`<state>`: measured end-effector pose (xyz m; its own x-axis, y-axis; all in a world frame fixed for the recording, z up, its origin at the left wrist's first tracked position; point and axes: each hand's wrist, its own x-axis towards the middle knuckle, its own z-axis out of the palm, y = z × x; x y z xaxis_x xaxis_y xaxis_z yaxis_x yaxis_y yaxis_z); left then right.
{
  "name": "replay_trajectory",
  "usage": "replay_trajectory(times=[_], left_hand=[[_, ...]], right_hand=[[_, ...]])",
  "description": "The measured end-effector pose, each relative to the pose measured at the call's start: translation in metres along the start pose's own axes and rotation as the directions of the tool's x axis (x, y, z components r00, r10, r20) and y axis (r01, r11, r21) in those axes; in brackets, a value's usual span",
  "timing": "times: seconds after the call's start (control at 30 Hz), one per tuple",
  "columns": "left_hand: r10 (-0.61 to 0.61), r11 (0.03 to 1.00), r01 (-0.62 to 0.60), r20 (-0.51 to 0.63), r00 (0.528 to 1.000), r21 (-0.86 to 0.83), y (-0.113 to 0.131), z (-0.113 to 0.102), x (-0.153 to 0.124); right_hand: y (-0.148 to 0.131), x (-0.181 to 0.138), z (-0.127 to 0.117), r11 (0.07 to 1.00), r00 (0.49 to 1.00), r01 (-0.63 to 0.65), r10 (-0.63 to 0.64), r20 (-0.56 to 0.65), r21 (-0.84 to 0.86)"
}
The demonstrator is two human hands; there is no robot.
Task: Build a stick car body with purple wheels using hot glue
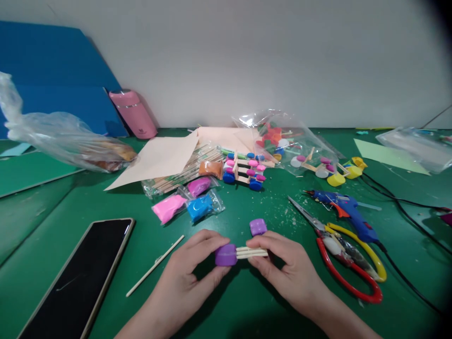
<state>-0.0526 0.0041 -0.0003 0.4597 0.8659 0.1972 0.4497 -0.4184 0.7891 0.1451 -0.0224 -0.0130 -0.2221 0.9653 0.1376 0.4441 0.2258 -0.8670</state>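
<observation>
My left hand pinches a purple plastic cap between thumb and fingers. Several short wooden sticks project from the cap's right side, lying side by side. Thumb and index finger of my right hand are closed on the sticks near their free ends. Just behind the right fingers, a second purple cap rests on the green table. One longer wooden stick lies on the table left of my left hand.
Scissors and a blue glue gun with a black cord lie at right. A phone lies at left. Clay packets, bagged sticks and small clothespin models are behind my hands. A pink bottle leans against the wall.
</observation>
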Motion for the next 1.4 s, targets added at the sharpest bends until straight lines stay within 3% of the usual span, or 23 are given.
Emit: replay_trajectory(times=[1.4], left_hand=[[0.049,0.999,-0.049,-0.010,0.999,0.017,-0.0028,0.0000,-0.0016]], right_hand=[[0.0005,0.0005,0.0003,1.000,1.000,0.015,-0.015,-0.003,0.001]])
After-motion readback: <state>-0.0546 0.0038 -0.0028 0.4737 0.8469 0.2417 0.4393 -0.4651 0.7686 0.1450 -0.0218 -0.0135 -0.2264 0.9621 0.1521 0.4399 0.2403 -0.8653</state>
